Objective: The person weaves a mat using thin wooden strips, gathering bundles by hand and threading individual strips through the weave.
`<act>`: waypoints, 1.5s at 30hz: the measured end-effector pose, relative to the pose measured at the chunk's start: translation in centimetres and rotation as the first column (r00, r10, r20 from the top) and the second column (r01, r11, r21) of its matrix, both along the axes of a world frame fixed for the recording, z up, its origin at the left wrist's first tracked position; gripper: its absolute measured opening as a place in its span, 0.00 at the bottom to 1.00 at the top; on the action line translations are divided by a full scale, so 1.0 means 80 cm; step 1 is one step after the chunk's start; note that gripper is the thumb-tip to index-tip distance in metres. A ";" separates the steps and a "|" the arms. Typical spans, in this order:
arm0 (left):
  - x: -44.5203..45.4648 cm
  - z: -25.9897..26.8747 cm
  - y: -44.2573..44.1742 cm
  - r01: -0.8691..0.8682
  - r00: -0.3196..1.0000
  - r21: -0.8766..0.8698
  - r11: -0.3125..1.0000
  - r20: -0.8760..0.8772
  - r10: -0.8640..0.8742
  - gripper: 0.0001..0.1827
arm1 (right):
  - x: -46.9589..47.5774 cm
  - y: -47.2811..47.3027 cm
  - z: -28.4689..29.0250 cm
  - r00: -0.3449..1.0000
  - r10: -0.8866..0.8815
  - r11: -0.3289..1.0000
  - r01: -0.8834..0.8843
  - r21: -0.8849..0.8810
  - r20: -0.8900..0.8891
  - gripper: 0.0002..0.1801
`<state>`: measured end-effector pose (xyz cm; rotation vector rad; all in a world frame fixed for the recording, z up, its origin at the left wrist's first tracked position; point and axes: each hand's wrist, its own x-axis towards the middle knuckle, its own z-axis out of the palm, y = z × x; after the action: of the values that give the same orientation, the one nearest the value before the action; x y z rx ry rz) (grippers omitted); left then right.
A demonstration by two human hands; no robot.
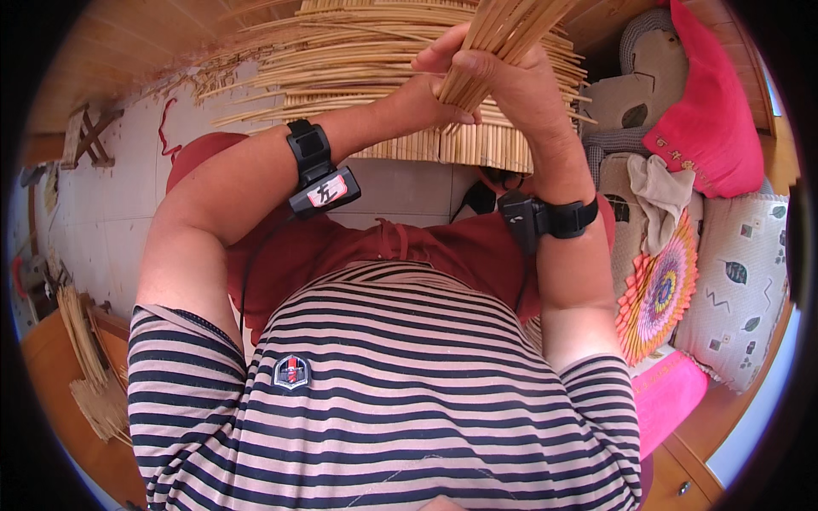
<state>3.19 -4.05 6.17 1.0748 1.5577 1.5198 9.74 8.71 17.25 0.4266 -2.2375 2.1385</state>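
A bundle of thin pale sticks, of reed or wood, slants up and to the right between my hands. My left hand is around its lower end, with the thumb near the stick tips. My right hand grips the bundle a little higher, its thumb laid across the front. Beneath both hands lies a mat of short sticks set side by side, with a thin binding line near its front edge. Many long loose sticks lie across the mat, pointing left and right.
Broken stick pieces litter the tiled floor to the left, near a red ribbon and a folding wooden stand. More sticks rest at lower left. Cushions and a pink cloth crowd the right side.
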 end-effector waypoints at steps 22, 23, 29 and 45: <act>0.014 0.091 -0.013 0.422 0.487 0.348 0.837 0.692 -0.533 0.32 | -0.004 0.053 0.019 0.865 -0.438 0.735 0.502 -0.456 0.247 0.12; 0.015 0.089 -0.013 0.421 0.483 0.349 0.837 0.695 -0.533 0.32 | -0.003 0.051 0.020 0.863 -0.438 0.734 0.505 -0.454 0.252 0.12; 0.022 0.098 -0.015 0.429 0.411 0.407 0.807 0.708 -0.575 0.33 | 0.003 0.052 0.023 0.882 -0.421 0.744 0.470 -0.475 0.213 0.13; 0.037 0.124 -0.031 0.203 0.737 -0.285 0.937 -0.586 -0.338 0.11 | 0.039 0.026 0.058 0.921 -0.349 0.848 0.388 0.361 -0.172 0.09</act>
<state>6.16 -6.53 16.12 1.7174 1.8277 0.7979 12.86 10.81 21.89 0.0847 -2.4403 1.4572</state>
